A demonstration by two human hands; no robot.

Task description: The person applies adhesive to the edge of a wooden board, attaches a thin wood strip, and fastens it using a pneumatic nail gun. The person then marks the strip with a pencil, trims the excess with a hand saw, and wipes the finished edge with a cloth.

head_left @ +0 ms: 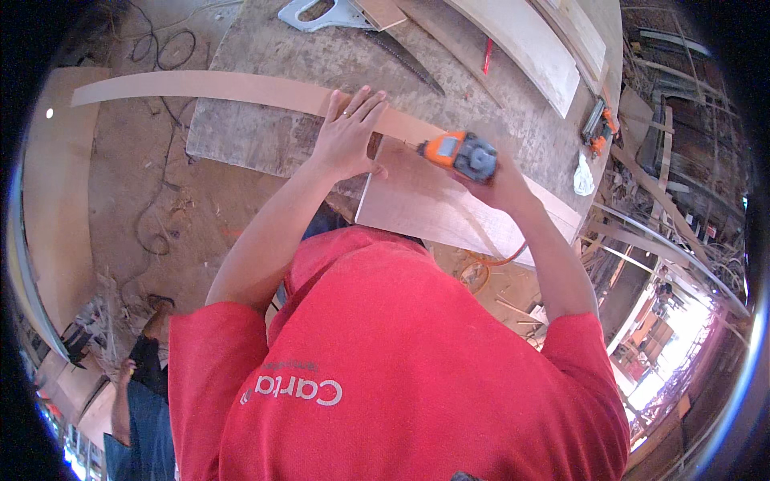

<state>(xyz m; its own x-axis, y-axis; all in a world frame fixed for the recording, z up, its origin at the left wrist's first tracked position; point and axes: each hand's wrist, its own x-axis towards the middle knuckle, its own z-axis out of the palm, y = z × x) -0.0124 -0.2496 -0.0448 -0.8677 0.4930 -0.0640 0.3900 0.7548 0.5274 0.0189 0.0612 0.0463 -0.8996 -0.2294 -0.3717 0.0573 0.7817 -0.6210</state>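
My left hand (346,138) lies with fingers stretched out across a long, thin wooden strip (216,84), pressing on it from above. The strip runs from the far left, past the table's edge, to the middle of the worktable. In my right hand (505,188) is an orange and dark grey nail gun (464,155), its nose beside the strip's right part. The exact contact under the tool is hidden. Below both hands sits a flat reddish wooden board (417,196), close against my body. An orange hose (505,260) hangs by the board's near edge.
On the worktable (249,132) lie a handsaw (321,18) with a pale handle, a red pencil-like stick (488,56), long boards (521,48), another orange tool (600,128) and crumpled white plastic (583,175). Cables (148,216) trail over the floor. Another person (144,401) is at lower left.
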